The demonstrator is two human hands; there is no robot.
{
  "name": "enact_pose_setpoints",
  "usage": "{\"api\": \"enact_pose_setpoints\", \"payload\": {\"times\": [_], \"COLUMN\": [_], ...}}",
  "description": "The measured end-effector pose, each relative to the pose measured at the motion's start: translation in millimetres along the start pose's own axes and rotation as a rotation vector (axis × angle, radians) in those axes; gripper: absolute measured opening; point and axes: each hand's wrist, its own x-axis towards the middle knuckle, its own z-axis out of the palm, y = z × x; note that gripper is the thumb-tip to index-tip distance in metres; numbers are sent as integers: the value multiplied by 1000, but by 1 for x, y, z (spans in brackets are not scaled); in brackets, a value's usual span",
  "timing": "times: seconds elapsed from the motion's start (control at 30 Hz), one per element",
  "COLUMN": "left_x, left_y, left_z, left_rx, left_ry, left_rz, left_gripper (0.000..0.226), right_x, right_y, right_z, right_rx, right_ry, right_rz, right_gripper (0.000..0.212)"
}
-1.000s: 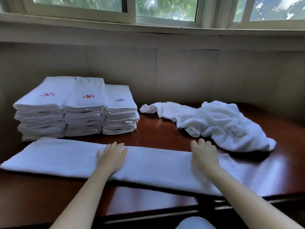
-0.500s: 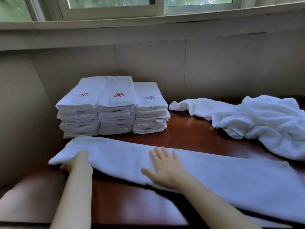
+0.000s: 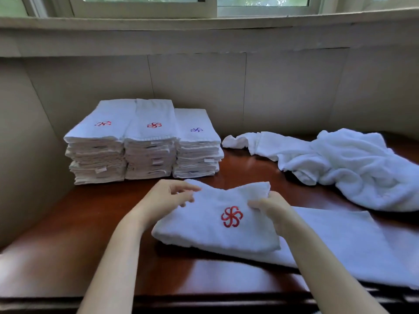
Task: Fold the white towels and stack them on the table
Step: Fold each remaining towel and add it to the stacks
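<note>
Towel (image 3: 215,234) left end now lies folded rightward; left hand (image 3: 167,198) and right hand (image 3: 272,207) pinch its far corners, unfolded tail runs right, nearer right hand

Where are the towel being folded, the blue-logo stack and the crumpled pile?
towel being folded (image 3: 199,225): head view, top layer.
blue-logo stack (image 3: 192,121): head view, top face.
crumpled pile (image 3: 353,168): head view, middle.
</note>
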Motion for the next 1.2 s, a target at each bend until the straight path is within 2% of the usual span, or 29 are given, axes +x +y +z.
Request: {"api": "enact_pose_setpoints", "payload": {"times": [0.07,0.17,0.23,0.37,0.47,0.6,0.77,0.83,0.93,1.07,1.2], "left_x": [5,15,22,31,38,41,42,43,45,48,47], "left_y": [-6,-17,-23,-30,-25,-13,-8,-7,-10,-15,-16], "left_z": [1,4,15,51,72,90,95,95,92,90,90], "left_rx": [-1,21,81,242,260,191,278,303,319,320,361], "left_ry": [195,293,238,-6,-45,-102,-113,-116,-124,-126,-106], "left_rz": [-32,-56,-80,-222,-263,-300,-335,-345,-349,-329,-319], "left_gripper": [26,22,19,60,75,66,66,67,67,63,65], "right_x": [-7,-17,-24,-38,-40,-33,-30,-30,-33,-34,-37], "right_y": [-5,-22,-26,7,39,46,44,48,53,47,47], "right_z": [-14,-62,-102,-160,-182,-194,-200,-203,-206,-209,-200], "right_rx": [-90,-55,-18,-159,-227,-190,-59,-181,-518,-715,-1027], "right_ry": [46,96,158,281,337,372,394,396,409,363,397], "right_rz": [-51,-138,-139,34,177,243,302,280,234,271,318], "right_gripper": [15,8,8,19,27,36,35,35,32,29,51]}}
